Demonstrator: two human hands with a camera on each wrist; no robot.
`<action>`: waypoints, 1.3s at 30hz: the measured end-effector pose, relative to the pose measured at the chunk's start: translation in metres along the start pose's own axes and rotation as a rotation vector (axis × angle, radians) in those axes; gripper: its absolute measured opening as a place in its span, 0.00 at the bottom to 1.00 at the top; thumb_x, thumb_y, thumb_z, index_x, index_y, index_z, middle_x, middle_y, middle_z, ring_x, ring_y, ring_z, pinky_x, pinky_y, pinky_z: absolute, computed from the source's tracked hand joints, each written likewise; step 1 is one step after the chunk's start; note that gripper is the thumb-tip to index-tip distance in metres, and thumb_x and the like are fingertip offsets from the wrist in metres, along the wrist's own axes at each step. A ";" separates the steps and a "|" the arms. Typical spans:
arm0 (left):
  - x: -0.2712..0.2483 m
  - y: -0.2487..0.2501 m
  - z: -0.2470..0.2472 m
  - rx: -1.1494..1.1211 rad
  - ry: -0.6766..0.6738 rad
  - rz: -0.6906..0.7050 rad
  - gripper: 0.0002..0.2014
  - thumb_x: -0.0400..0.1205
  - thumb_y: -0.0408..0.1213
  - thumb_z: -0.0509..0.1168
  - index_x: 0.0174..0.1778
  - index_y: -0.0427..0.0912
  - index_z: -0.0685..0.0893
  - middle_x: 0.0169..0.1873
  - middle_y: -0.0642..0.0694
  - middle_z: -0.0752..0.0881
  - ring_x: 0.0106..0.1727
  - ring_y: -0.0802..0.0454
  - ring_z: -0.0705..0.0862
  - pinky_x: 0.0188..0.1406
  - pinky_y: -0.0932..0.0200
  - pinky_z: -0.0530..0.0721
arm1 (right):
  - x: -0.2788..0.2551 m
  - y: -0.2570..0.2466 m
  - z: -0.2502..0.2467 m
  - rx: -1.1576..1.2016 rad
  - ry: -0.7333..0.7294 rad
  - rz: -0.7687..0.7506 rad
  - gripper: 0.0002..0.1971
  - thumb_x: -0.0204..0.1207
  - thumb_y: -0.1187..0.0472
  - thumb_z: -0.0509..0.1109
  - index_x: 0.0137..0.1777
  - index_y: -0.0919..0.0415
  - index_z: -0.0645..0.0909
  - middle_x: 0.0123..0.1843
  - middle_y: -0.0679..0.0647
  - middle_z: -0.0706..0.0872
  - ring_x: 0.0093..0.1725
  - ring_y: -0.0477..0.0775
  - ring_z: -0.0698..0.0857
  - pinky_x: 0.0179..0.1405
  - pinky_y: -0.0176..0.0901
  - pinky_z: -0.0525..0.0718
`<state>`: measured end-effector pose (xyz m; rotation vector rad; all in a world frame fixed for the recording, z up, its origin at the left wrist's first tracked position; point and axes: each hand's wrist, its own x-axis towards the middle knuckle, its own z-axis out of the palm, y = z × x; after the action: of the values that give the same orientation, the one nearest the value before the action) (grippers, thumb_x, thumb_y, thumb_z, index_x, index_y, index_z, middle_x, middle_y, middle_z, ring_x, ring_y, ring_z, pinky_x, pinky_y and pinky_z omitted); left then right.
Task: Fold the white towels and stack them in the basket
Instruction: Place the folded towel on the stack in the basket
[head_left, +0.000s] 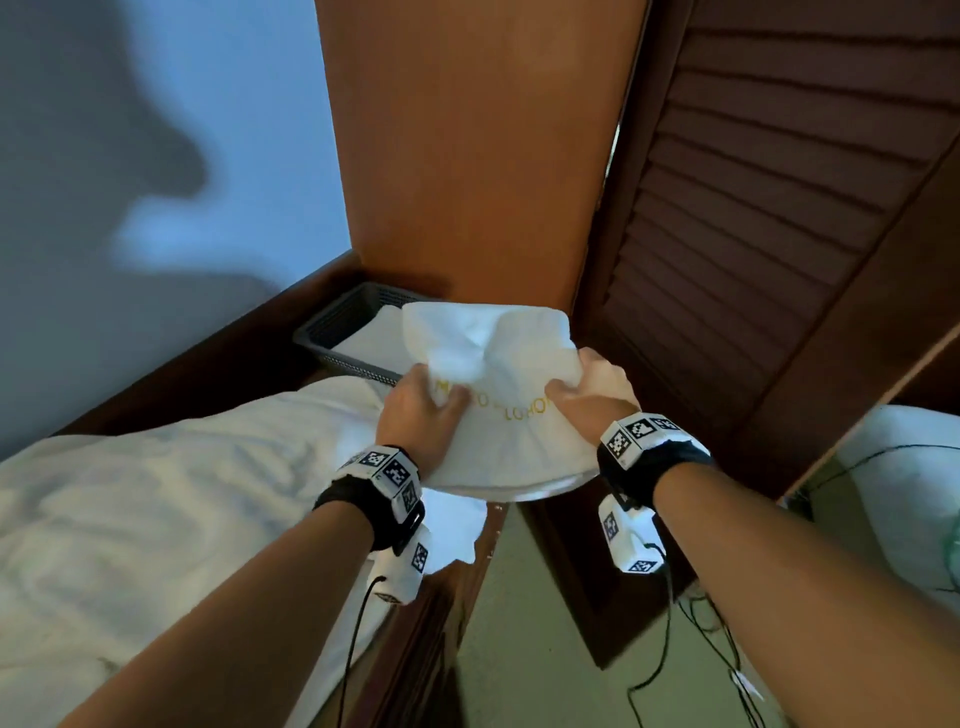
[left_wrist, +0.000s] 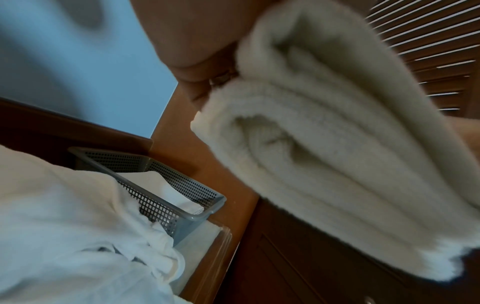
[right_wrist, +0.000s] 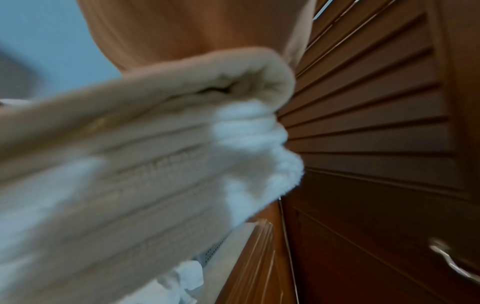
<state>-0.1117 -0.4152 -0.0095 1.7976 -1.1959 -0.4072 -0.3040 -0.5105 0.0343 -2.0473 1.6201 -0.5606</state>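
- Left hand (head_left: 423, 402) and right hand (head_left: 592, 387) each grip one side of the folded towel (head_left: 498, 415), thumbs on top, fingers curled under, and the bundle hangs in the air between them.
- The towel sits up off the bed (head_left: 156, 519), near its far corner, and partly in front of the basket (head_left: 332, 327) from the head view. That basket stands at the far corner, against the headboard and the wooden panel (head_left: 467, 156).
- One towel (left_wrist: 166, 185) already lies inside the basket, flat and low.
- Risk one: the fold is thick, with several layers stacked at the open edge, as the left wrist view shows. Loosen either grip and the inner layers could slide out and fan open.
- Risk two: the top sags in a crease between the hands. Drop it in crooked and it likely lands lumpy, so the stack tilts.
- Risk three: the bundle looks about as wide as the basket. An edge could catch the mesh rim and leave the towel draped over the wall.
- Risk four: rumpled white cloth (left_wrist: 64, 236) crowds the basket's near side, so a low approach could drag it along.
- The panel is close behind. Overshoot and the towel bunches against it.
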 end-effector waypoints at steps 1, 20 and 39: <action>0.017 -0.005 0.000 -0.003 0.015 -0.018 0.16 0.84 0.50 0.68 0.52 0.39 0.78 0.53 0.38 0.86 0.54 0.39 0.82 0.49 0.52 0.75 | 0.023 -0.008 0.006 -0.022 -0.011 -0.021 0.15 0.74 0.51 0.69 0.56 0.58 0.76 0.52 0.58 0.85 0.52 0.65 0.84 0.50 0.53 0.85; 0.264 -0.103 0.079 -0.123 0.112 -0.498 0.16 0.83 0.43 0.71 0.60 0.44 0.72 0.62 0.46 0.82 0.58 0.48 0.83 0.53 0.56 0.81 | 0.407 -0.084 0.170 -0.156 -0.385 -0.461 0.11 0.80 0.61 0.70 0.60 0.63 0.78 0.52 0.61 0.84 0.48 0.60 0.81 0.46 0.45 0.75; 0.333 -0.197 0.129 -0.025 0.131 -1.021 0.17 0.80 0.34 0.68 0.64 0.33 0.76 0.63 0.33 0.84 0.63 0.34 0.84 0.58 0.49 0.85 | 0.522 -0.059 0.317 -0.257 -0.623 -0.479 0.12 0.80 0.61 0.69 0.62 0.63 0.80 0.61 0.65 0.86 0.61 0.69 0.83 0.61 0.56 0.83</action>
<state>0.0680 -0.7426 -0.1735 2.2632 -0.0915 -0.8425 0.0413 -0.9743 -0.1717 -2.4787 0.8746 0.1578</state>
